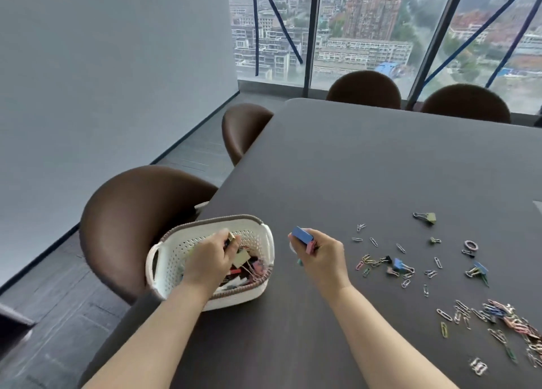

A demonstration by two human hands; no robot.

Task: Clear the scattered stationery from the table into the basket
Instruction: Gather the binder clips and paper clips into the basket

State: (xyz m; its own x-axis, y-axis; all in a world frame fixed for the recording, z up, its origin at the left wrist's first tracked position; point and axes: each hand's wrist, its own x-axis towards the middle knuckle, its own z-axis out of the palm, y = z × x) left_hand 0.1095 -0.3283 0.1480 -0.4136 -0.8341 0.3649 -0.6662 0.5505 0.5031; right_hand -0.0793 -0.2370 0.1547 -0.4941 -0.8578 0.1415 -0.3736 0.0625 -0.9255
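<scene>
A white perforated basket (176,247) with a brown rim sits at the table's left edge, holding binder clips and other stationery. My left hand (209,259) is over the basket, fingers closed on a small binder clip (231,237). My right hand (321,256) hovers just right of the basket, closed on a blue binder clip (302,235) and a pink one. Loose paper clips (374,242) and binder clips (400,265) lie scattered on the dark table to the right. A dense pile of paper clips (504,318) sits at the lower right.
The dark table (366,159) stretches away toward the windows. Brown chairs stand at the left (132,212), (243,127) and at the far side (363,89), (466,102). A green binder clip (426,217) and a small ring (470,245) lie farther right.
</scene>
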